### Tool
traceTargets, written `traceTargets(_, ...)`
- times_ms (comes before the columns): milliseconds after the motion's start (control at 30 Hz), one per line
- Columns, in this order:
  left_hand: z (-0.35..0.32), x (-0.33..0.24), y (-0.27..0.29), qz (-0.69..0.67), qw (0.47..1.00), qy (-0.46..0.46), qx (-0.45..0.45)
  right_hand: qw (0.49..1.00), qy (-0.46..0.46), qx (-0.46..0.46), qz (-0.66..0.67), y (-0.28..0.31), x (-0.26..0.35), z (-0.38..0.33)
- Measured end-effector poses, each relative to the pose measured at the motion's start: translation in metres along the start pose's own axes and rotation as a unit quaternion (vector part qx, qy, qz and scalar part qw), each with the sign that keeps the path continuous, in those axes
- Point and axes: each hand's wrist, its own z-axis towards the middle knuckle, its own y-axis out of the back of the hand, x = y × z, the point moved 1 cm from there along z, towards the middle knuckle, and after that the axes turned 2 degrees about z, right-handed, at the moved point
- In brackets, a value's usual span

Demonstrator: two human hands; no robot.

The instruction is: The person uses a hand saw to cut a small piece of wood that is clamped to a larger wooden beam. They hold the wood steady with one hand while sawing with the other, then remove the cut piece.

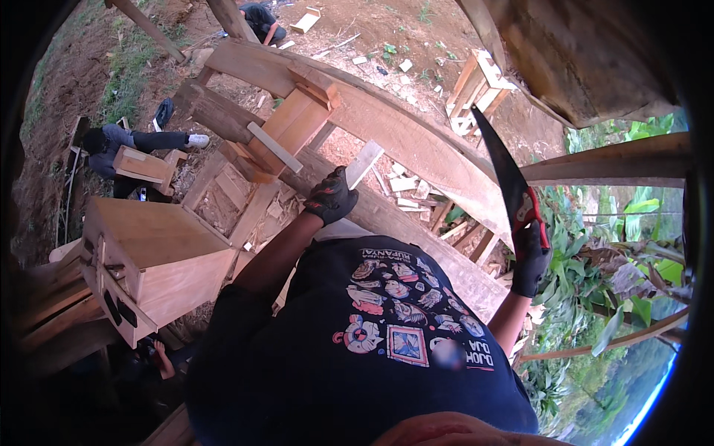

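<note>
My left hand [332,198], in a black glove, is closed on a short pale wood strip [364,163] that points away from me over the bench. In my right hand [531,262], gloved too, is a handsaw [497,165]; its red and black handle is in my fist. The dark blade points up and away, apart from the wood strip. Just beyond my left hand stands a small wooden box-like piece [291,126], with another pale strip [274,147] lying across it.
A wooden cabinet [160,238] stands at the left. A long plank [401,141] spans the bench's far side, with offcuts [409,186] below. One person [119,145] sits at the left, another [262,22] at the back. A wooden frame [477,89] stands far right; plants [565,312] grow at right.
</note>
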Motion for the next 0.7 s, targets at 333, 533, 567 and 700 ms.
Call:
traceTargets(333,0.142,0.032,-0.107,0.048,0.996,0.067,-0.021,0.945,0.107,0.079,-0.299,-0.068,0.067,-0.086)
traceTargets(533,0.165,0.059,-0.143,0.084,0.994,0.073,-0.012,0.953,0.063,0.126,-0.269,-0.091,0.082,-0.105)
traceTargets(567,0.166,0.060,-0.145,0.087,0.993,0.073,-0.013,0.955,0.030,0.147,-0.258,-0.095,0.075,-0.103)
traceTargets(700,0.158,0.046,-0.146,0.122,0.992,0.032,0.002,0.944,0.011,0.205,-0.259,-0.122,0.065,-0.099)
